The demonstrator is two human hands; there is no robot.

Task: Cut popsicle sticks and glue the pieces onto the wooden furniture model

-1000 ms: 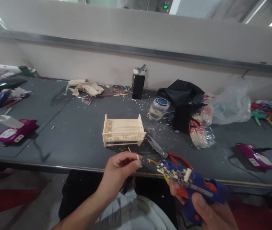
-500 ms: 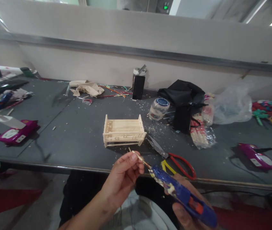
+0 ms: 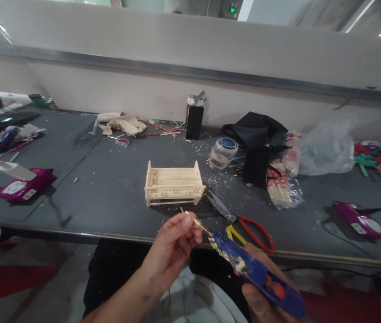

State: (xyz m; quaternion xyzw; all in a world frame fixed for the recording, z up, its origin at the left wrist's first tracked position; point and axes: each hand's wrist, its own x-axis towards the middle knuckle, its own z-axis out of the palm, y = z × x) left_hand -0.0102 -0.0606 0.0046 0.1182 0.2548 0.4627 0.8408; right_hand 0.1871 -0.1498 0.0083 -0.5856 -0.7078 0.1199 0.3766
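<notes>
One left hand (image 3: pixel 173 242) pinches a thin wooden stick (image 3: pixel 193 219), right hand (image 3: pixel 257 300) grips a blue hot glue gun (image 3: pixel 249 266), nozzle (image 3: pixel 206 231) at stick's end, both in front of bed-like wooden model (image 3: pixel 175 177) on tabletop (image 3: pixel 110 179).

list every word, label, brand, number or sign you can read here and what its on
No text can be read for certain.
Green lit marking at the top: too small and blurred to read.
Red markings on the clear packet: too blurred to read.
Blue glue gun: no lettering can be made out.
</notes>
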